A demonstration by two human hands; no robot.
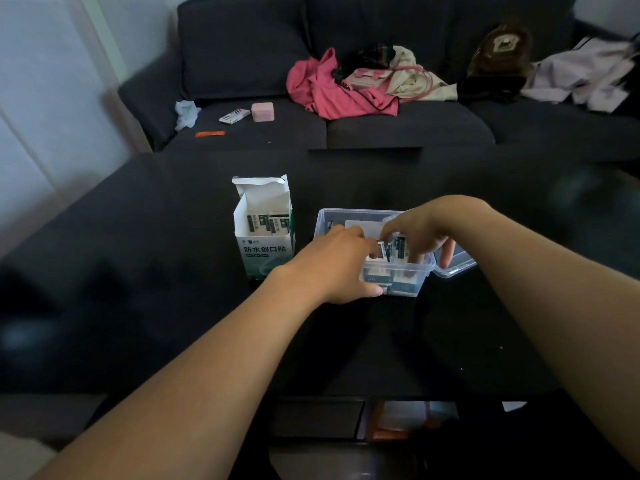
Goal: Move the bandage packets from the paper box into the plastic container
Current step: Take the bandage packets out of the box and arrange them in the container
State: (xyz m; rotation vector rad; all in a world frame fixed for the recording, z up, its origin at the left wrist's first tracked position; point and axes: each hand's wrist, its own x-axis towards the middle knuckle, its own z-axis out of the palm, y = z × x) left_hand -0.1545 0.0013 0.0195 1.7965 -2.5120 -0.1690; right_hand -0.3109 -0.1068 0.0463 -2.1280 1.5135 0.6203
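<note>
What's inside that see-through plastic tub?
Bandage packets stand inside the plastic container, some held by the right hand and left hand. More show through its front wall. The hands cover much of the inside, so a count isn't possible.

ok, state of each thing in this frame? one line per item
paper box: upright, top flaps open, packets still inside
plastic container: open, partly filled with packets
lid: off, beside the container
bandage packets: pinched over the container
left hand: gripping packets
right hand: gripping packets
</note>
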